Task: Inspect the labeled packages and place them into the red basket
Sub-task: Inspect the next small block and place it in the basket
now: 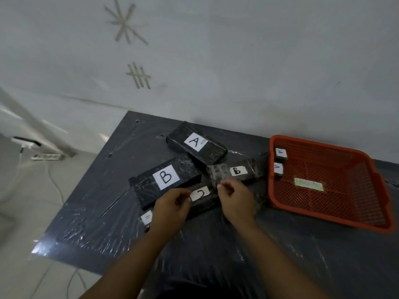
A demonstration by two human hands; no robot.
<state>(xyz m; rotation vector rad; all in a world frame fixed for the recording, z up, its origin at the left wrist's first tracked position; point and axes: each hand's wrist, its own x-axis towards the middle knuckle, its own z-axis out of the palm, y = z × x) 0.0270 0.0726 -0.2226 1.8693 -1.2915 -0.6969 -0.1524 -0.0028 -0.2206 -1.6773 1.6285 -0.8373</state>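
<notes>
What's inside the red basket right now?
Two small black packages, each labeled A, sit along the left wall of the red basket. A pale label lies on its mesh floor; its text is unreadable. Nothing else shows inside.

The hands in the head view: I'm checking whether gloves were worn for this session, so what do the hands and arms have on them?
Nothing is worn. The left hand and right hand are bare, with no gloves, and no rings show on the fingers. Both forearms are bare down to the bottom edge of the picture: no sleeves, watch, bracelets or markings visible.
</notes>
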